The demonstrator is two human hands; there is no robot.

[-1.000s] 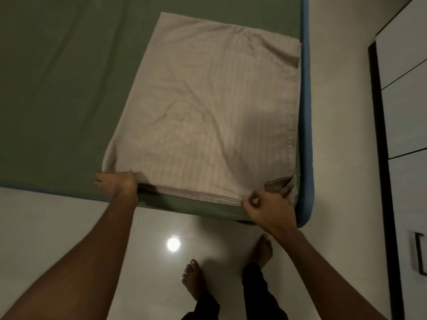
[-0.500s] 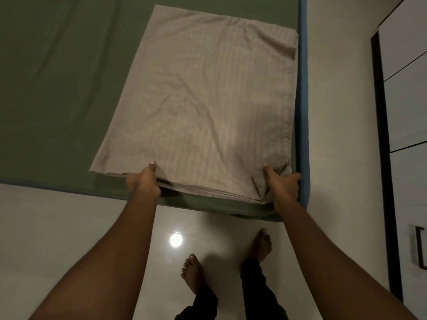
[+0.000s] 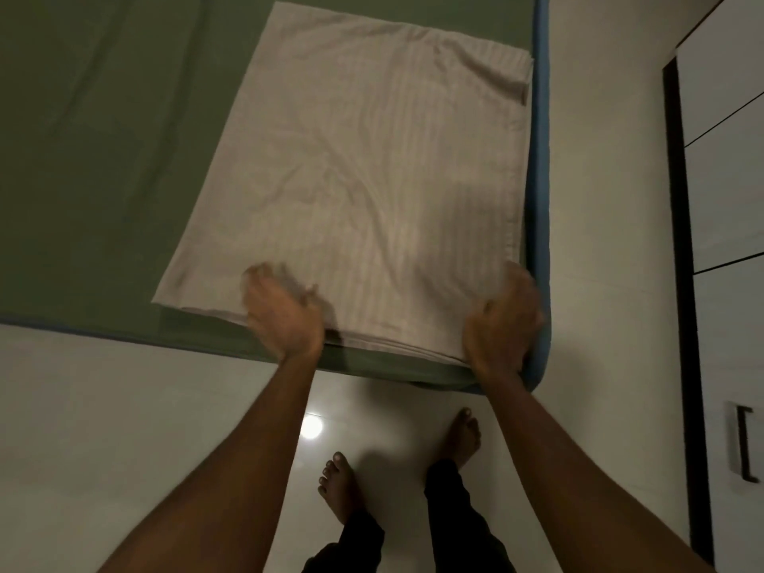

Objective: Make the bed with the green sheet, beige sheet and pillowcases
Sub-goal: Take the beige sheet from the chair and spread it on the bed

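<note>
Bedding fills the upper part of your view. The green sheet (image 3: 103, 159) is spread over the bed (image 3: 541, 97) from 9 o'clock up to 12 o'clock, and it hangs a little over the near edge. A blue mattress edge (image 3: 539, 241) shows along the side at 2 o'clock and rounds the corner near 4 o'clock. On the green sheet, in this corner of the bed, lies the beige sheet (image 3: 364, 167). It is folded to a rectangle with several layers visible on the near edge, it has faint stripes and some wrinkles, and its right side runs just beside the blue edge.

Your left hand (image 3: 283, 316) lies on the near edge of the beige sheet, at about 7 o'clock, back of the hand up. Your right hand (image 3: 502, 324) is on the near right corner of it, at 4 o'clock. Both hands are blurred, so for each grip I cannot tell whether it pinches the cloth or only rests on it.

Below the bed, from 8 o'clock to 5 o'clock, you see the floor (image 3: 103, 428), pale and glossy, with a round light reflection (image 3: 311, 426) at 6 o'clock. Your two bare feet (image 3: 339, 485) stand there, with dark trouser legs (image 3: 450, 502). At 3 o'clock stands a white wardrobe (image 3: 727, 179) with a dark frame, and a dark handle (image 3: 746, 448) is on it toward 4 o'clock.
</note>
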